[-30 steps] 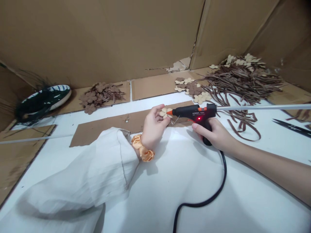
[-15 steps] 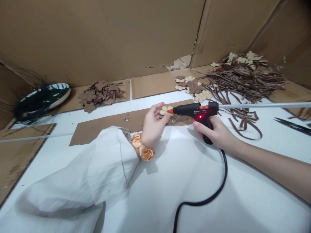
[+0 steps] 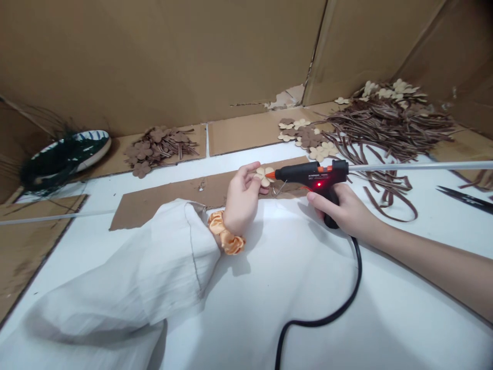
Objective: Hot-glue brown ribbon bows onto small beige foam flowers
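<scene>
A cream flower cutout (image 3: 264, 177) is pinched in the fingers of my left hand (image 3: 243, 198), which wears an orange scrunchie (image 3: 226, 234) at the wrist. My right hand (image 3: 348, 210) is wrapped round the grip of a black hot glue gun (image 3: 308, 174) with a lit red light. Its orange nozzle points left and meets the flower's face near the middle; whether glue is coming out I cannot tell. A long clear glue stick (image 3: 416, 166) sticks out of the gun's back. Beneath both hands lies a flat cardboard strip (image 3: 165, 198) with strings of glue on it.
Brown flower cutouts (image 3: 157, 146) are heaped at the back left, beside a plate (image 3: 94, 154) of dark green strands. Mixed flowers (image 3: 306, 136) and a pile of brown strips (image 3: 389, 123) lie back right. Black tweezers (image 3: 468, 199) rest at far right. The gun's cord (image 3: 319, 322) loops toward me.
My left fingers have shifted on the flower, so more of its petals show. The glue gun stays at the flower, with only a very slight shift to the right.
</scene>
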{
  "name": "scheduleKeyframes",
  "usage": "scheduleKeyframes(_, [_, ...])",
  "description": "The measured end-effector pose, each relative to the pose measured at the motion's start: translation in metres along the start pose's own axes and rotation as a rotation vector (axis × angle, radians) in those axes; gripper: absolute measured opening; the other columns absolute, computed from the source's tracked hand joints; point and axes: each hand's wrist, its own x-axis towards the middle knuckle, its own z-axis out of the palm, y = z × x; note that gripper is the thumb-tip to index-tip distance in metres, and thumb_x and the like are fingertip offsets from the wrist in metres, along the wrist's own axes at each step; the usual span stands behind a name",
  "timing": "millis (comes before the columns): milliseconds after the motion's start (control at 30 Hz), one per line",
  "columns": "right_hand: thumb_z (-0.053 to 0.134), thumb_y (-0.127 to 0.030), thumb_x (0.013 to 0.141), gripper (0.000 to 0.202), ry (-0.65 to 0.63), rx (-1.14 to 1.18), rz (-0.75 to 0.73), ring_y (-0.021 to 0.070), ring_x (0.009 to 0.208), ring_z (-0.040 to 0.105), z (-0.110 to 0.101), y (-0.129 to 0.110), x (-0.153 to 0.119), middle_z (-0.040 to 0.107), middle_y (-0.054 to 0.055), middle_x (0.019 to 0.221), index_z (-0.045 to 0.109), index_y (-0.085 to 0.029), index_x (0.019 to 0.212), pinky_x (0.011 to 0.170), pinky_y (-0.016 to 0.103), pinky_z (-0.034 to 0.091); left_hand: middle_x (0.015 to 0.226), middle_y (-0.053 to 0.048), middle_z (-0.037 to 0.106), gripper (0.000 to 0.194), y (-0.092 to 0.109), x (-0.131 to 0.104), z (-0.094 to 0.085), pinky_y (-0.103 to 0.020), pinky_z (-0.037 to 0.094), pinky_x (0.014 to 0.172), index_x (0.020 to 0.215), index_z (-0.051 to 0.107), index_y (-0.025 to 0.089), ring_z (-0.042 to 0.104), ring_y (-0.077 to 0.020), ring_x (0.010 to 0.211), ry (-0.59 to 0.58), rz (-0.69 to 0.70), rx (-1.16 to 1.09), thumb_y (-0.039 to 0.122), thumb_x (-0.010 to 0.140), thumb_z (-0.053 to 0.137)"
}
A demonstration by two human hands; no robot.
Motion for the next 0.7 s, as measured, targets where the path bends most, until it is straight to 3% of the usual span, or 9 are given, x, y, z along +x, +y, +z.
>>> scheduleKeyframes(700, [0.050, -0.039, 0.085, 0.040, 0.016, -0.008, -0.019, 0.0093, 0.046, 0.043, 0.0002, 0.0021, -0.0005, 0.045, -0.003, 0.046, 0.043, -0.019, 0.050, 0.048, 0.024, 0.033, 0.074, 0.000, 0.062, 0.026, -0.0009, 0.0012, 0.0016, -0.021, 0.052, 0.066, 0.109, 0.053, 0.012, 0.060, -0.0071, 0.057, 0.016, -0.010, -0.017, 0.004, 0.086, 0.044])
